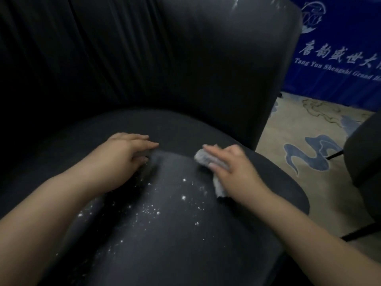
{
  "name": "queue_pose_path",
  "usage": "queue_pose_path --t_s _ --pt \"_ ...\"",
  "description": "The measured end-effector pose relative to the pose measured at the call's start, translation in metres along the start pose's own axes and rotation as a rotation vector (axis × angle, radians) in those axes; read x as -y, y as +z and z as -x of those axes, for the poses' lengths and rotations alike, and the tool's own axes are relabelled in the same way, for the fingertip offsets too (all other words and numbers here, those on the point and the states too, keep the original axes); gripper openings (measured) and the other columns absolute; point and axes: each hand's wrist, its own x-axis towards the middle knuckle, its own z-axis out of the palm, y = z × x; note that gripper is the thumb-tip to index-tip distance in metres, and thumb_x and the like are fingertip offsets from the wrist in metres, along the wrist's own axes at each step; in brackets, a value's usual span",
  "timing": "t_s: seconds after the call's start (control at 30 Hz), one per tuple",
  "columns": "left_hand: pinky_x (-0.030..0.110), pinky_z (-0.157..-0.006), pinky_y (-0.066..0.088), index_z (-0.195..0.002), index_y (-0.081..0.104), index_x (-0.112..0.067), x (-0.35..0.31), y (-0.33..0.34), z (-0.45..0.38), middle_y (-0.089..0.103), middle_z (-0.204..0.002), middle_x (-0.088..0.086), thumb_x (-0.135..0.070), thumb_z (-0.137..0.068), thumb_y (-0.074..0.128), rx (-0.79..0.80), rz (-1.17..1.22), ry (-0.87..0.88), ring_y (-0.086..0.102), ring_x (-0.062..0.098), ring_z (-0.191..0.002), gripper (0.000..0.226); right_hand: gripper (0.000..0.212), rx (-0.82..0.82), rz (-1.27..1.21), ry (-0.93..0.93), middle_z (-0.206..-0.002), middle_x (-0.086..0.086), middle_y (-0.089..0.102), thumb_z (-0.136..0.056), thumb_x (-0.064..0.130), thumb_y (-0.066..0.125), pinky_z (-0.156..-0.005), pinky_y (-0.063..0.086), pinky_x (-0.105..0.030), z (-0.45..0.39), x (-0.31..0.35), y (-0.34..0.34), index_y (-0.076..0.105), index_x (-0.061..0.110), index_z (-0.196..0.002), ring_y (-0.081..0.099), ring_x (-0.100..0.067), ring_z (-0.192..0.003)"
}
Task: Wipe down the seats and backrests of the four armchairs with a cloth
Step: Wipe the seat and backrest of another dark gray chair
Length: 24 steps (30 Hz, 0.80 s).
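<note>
A dark grey armchair fills the view; its seat (175,234) carries scattered white crumbs and dust, thickest around the middle. Its curved backrest (216,69) rises behind, with white smears near the top edge. My right hand (233,170) presses a crumpled grey-white cloth (206,158) onto the right part of the seat, and a tail of the cloth hangs out below the palm. My left hand (127,151) rests flat on the seat's left side, fingers apart and pointing right, holding nothing.
A blue banner (340,54) with white lettering stands at the back right. A beige carpet (309,153) with blue swirls lies right of the chair. Part of another dark armchair (367,157) with thin black legs shows at the right edge.
</note>
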Motion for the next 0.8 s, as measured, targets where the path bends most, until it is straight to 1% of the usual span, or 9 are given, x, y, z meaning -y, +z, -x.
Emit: queue_pose_path --t_s 0.1,0.17,0.27,0.37,0.47,0.57,0.63,0.7,0.8 --pt "0.033 -0.106 0.031 -0.125 0.061 -0.036 -0.001 -0.002 0.015 0.054 -0.133 -0.011 -0.023 -0.086 0.068 -0.068 0.016 0.005 0.044 0.020 -0.125 0.042 0.042 -0.081 0.158 0.142 -0.107 0.002 0.042 -0.094 0.024 0.055 -0.098 0.037 -0.027 0.004 -0.017 -0.007 0.049 0.041 -0.132 0.048 -0.018 -0.109" --pt "0.029 -0.094 0.038 -0.117 0.067 -0.032 0.001 -0.001 0.022 0.061 -0.117 -0.007 -0.017 -0.082 0.072 -0.124 0.056 -0.030 0.054 0.018 -0.107 0.038 0.046 -0.081 0.181 0.108 -0.104 0.005 0.040 -0.094 0.024 0.055 -0.092 0.038 -0.030 0.019 -0.011 0.010 0.047 0.046 -0.133 0.046 -0.017 -0.103" --pt "0.025 -0.079 0.042 -0.106 0.072 -0.027 0.002 0.002 0.028 0.060 -0.093 -0.009 -0.013 -0.081 0.072 -0.148 0.087 -0.111 0.058 0.012 -0.083 0.029 0.046 -0.015 0.073 -0.054 -0.097 0.013 0.039 -0.091 0.026 0.057 -0.087 0.039 -0.025 0.032 0.006 0.028 0.048 0.051 -0.129 0.044 -0.010 -0.094" --pt "0.034 -0.082 0.049 -0.104 0.072 -0.027 0.004 0.001 0.037 0.064 -0.094 -0.007 -0.021 -0.083 0.072 -0.113 0.005 -0.127 0.059 0.020 -0.090 0.022 0.044 -0.018 0.026 0.006 -0.099 0.011 0.039 -0.093 0.026 0.056 -0.093 0.041 -0.029 0.005 -0.003 0.013 0.049 0.050 -0.128 0.045 -0.011 -0.097" --pt "0.039 -0.078 0.051 -0.103 0.073 -0.027 -0.009 0.000 0.063 0.068 -0.096 -0.005 -0.033 -0.086 0.068 -0.149 -0.079 -0.037 0.059 0.025 -0.087 0.018 0.044 -0.096 0.133 0.135 -0.104 0.006 0.039 -0.094 0.024 0.055 -0.100 0.039 -0.037 -0.012 -0.015 0.002 0.049 0.045 -0.132 0.046 -0.018 -0.105" --pt "0.039 -0.073 0.054 -0.102 0.072 -0.032 -0.040 0.009 0.100 0.067 -0.099 -0.014 -0.050 -0.083 0.048 -0.060 -0.097 0.058 0.061 0.019 -0.086 0.035 0.046 -0.013 0.120 -0.003 -0.100 0.008 0.038 -0.092 0.025 0.056 -0.093 0.041 -0.032 0.010 -0.006 0.020 0.048 0.047 -0.132 0.044 -0.013 -0.098" --pt "0.038 -0.069 0.053 -0.101 0.073 -0.035 -0.057 0.020 0.116 0.066 -0.102 -0.016 -0.053 -0.079 0.045 -0.014 -0.127 0.090 0.063 0.019 -0.087 0.040 0.046 0.055 0.044 -0.103 -0.098 0.009 0.039 -0.091 0.024 0.058 -0.091 0.040 -0.028 0.022 -0.001 0.026 0.050 0.048 -0.129 0.043 -0.011 -0.095" --pt "0.037 -0.069 0.050 -0.101 0.073 -0.035 -0.066 0.025 0.126 0.066 -0.105 -0.015 -0.053 -0.077 0.043 0.009 -0.156 0.076 0.064 0.020 -0.090 0.043 0.045 0.053 0.027 -0.071 -0.099 0.006 0.039 -0.092 0.022 0.058 -0.093 0.040 -0.029 0.010 -0.005 0.018 0.050 0.048 -0.129 0.044 -0.013 -0.097" --pt "0.038 -0.074 0.049 -0.107 0.072 -0.034 -0.073 0.030 0.134 0.066 -0.113 -0.014 -0.052 -0.077 0.044 -0.033 -0.156 0.106 0.059 0.017 -0.098 0.044 0.044 -0.050 0.152 0.062 -0.103 0.004 0.038 -0.094 0.025 0.054 -0.096 0.038 -0.033 -0.006 -0.014 0.007 0.048 0.045 -0.132 0.044 -0.020 -0.104"
